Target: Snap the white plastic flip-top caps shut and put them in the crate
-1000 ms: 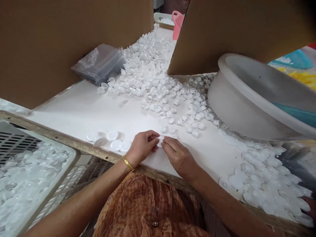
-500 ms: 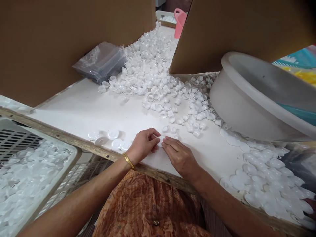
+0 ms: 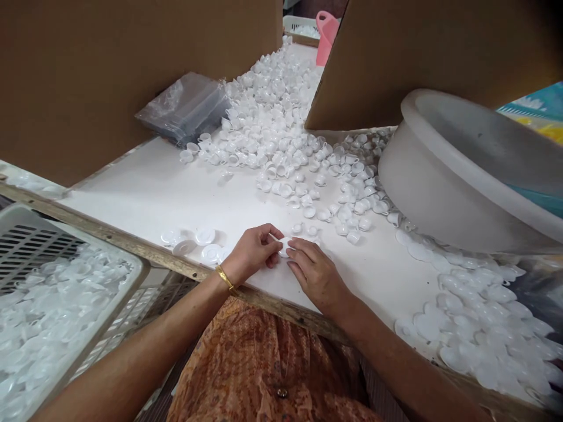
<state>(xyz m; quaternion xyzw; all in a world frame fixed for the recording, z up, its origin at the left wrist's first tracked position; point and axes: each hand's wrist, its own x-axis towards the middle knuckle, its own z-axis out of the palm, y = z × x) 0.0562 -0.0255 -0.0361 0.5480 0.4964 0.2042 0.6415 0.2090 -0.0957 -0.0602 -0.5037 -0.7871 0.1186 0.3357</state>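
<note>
Between my two hands is a small white plastic saucer [image 3: 285, 247], partly hidden by fingers. My left hand [image 3: 257, 249] pinches its left edge between thumb and fingers. From the right, the fingertips of my right hand [image 3: 316, 272] close on its other edge. A few tiny white cups [image 3: 304, 228] stand just beyond my fingers. Left of my left hand, several white saucers [image 3: 205, 236] lie flat near the table's front edge. A wide heap of small white cups [image 3: 268, 129] spreads over the back of the table.
Loose white saucers [image 3: 479, 316] pile up at the right. A large grey tub [image 3: 417, 193] leans behind them. Cardboard panels [image 3: 132, 70] flank the cup heap, with a plastic-wrapped pack [image 3: 187, 108] beside it. A white basket [image 3: 141, 272] of white pieces sits at lower left. A pink scoop [image 3: 326, 38] stands behind.
My right fingers have lifted and spread slightly, so more of the saucer shows. My left hand keeps its pinch. The whole view has shifted a little.
</note>
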